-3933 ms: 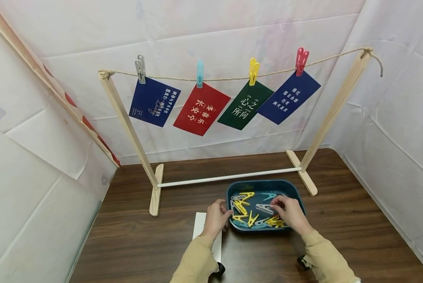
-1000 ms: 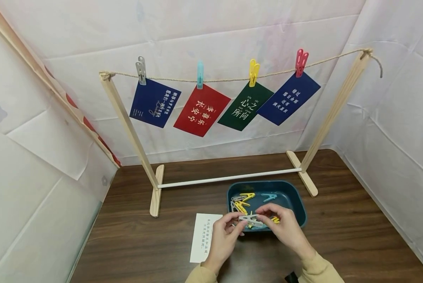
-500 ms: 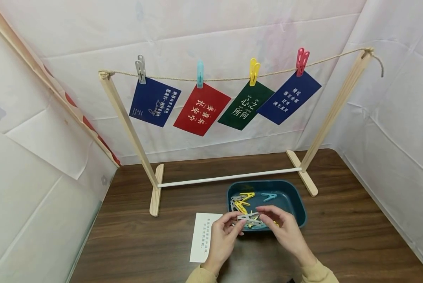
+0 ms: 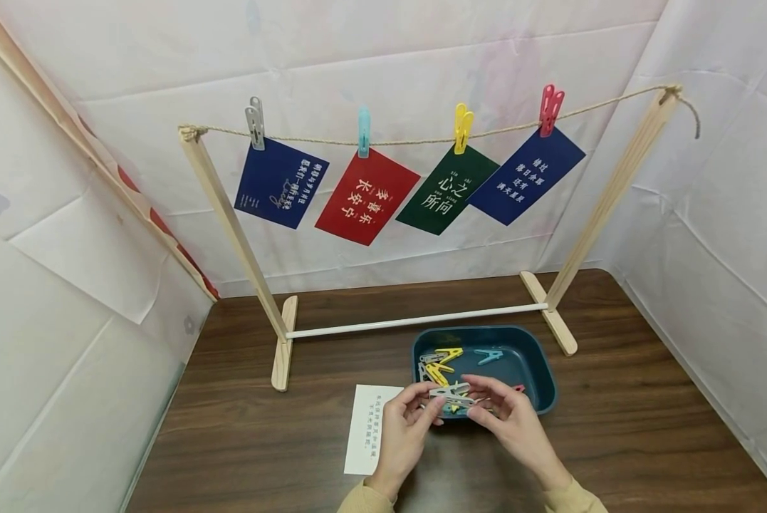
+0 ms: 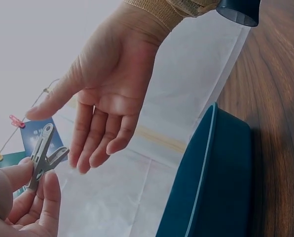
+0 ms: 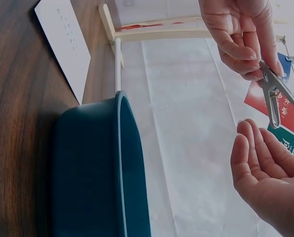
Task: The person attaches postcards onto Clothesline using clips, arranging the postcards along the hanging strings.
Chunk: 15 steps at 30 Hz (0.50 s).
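In the head view my left hand (image 4: pixel 404 431) pinches a grey clothespin (image 4: pixel 450 393) between thumb and fingers, over the near side of a dark blue tray (image 4: pixel 545 360). My right hand (image 4: pixel 516 417) is close to the clothespin's other end. Both wrist views show the right hand's (image 5: pixel 107 84) fingers extended, apart from the clothespin and holding nothing. In the right wrist view the clothespin's (image 6: pixel 273 94) legs point toward the right palm. Yellow, blue and grey clothespins lie in the tray, some hidden by the hands. Left of it lies a white card (image 4: pixel 365 431) with writing.
Behind the tray stands a wooden frame (image 4: pixel 585 214) with a white bottom rod (image 4: pixel 415 323). From its rope (image 4: pixel 415 143) hang a blue card (image 4: pixel 280 184), a red card (image 4: pixel 367 198), a green card (image 4: pixel 446 189) and another blue card (image 4: pixel 527 174), each under a clothespin.
Earlier the right hand held the grey clothespin over the tray while the left was at its edge. Both hands came together, and the left now holds it; the right fingers have come away.
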{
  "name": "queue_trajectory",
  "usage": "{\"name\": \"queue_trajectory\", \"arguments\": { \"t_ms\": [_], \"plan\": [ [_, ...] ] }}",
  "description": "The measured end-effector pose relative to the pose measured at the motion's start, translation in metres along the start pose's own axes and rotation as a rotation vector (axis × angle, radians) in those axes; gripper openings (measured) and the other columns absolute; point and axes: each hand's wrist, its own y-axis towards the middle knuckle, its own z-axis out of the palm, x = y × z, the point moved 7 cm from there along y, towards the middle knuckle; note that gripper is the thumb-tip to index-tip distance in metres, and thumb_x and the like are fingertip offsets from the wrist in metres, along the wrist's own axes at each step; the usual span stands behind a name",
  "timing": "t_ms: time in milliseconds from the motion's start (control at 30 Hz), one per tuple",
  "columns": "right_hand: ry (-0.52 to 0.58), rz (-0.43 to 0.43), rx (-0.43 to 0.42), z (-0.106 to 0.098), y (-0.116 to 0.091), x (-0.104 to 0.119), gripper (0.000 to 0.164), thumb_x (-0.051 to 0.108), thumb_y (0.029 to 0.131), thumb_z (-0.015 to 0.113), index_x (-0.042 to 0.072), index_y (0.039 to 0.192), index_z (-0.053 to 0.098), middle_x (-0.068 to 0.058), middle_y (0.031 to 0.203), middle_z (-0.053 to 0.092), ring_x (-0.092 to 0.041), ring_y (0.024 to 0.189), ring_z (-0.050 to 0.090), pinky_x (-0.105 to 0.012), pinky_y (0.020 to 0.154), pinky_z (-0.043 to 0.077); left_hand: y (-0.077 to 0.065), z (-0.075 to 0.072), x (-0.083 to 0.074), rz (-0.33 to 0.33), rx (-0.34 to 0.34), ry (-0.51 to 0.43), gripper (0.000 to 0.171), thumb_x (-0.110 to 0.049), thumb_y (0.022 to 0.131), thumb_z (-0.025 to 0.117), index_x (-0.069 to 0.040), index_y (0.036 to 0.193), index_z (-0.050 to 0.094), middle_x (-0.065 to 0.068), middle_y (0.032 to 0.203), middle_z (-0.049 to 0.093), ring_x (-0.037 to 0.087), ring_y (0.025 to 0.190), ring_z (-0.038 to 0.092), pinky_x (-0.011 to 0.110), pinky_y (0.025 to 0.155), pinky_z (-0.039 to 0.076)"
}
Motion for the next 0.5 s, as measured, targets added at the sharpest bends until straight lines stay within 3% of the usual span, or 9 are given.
{"name": "queue_trajectory", "arguments": {
  "t_ms": [200, 500],
  "plan": [
    [0.067, 0.021, -0.022, 0.0012, -0.0011, -0.0015, 0.033, -0.004, 0.081, 0.059, -0.011, 0.113, 0.051, -0.006, 0.105, 0.059, -0.013, 0.091, 0.056, -0.021, 0.074, 0.047, -0.0009, -0.0002, 0.0011, -0.022, -0.014, -0.021, 0.023, -0.008, 0.082, 0.062, 0.008, 0.097, 0.058, 0.019, 0.082, 0.057, 0.011, 0.062, 0.056, 0.029, 0.056, 0.051],
    [0.107, 0.038, -0.057, -0.0004, -0.0026, -0.0048, 0.029, -0.004, 0.082, 0.058, -0.013, 0.109, 0.052, -0.010, 0.101, 0.060, -0.012, 0.088, 0.058, -0.023, 0.073, 0.048, -0.0022, 0.0012, 0.0035, -0.020, -0.006, -0.036, 0.027, -0.008, 0.082, 0.061, 0.013, 0.099, 0.055, 0.021, 0.084, 0.055, 0.008, 0.062, 0.055, 0.028, 0.057, 0.051]
  ]
}}
